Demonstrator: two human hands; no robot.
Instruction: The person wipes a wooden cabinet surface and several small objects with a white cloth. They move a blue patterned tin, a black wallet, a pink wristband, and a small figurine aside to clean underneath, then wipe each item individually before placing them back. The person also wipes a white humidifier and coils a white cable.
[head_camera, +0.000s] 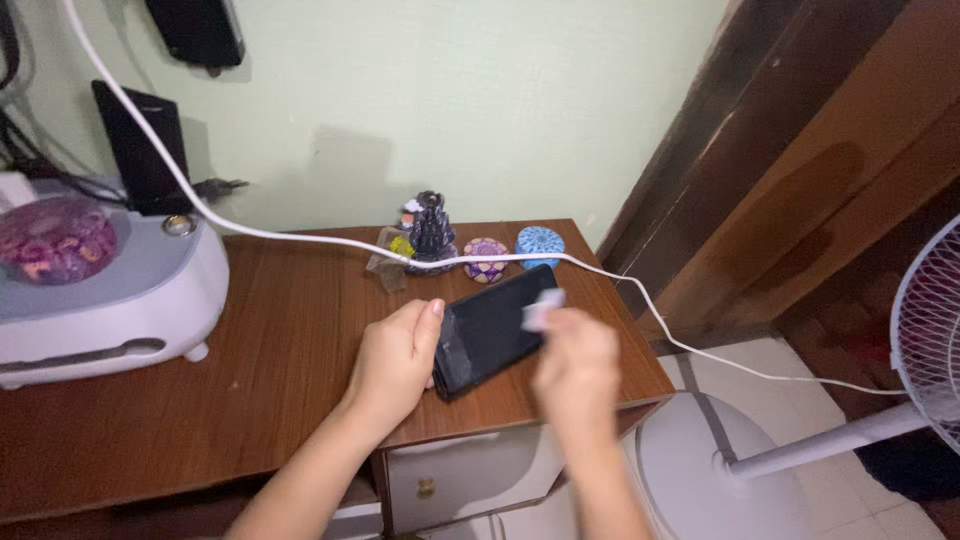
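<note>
A black smartphone (495, 328) lies face up on the brown wooden desk (280, 340), near its front right corner. My left hand (395, 362) grips the phone's near left edge, thumb along its side. My right hand (577, 372) is blurred and pinches a small white cloth or wipe (541, 310) against the phone's right side.
A white cable (330, 240) runs from the wall across the desk and down to the floor. A white appliance (100, 285) sits at the left. A dark figurine (431, 232) and small painted discs (540, 242) stand at the back. A white standing fan (925, 350) is at the right.
</note>
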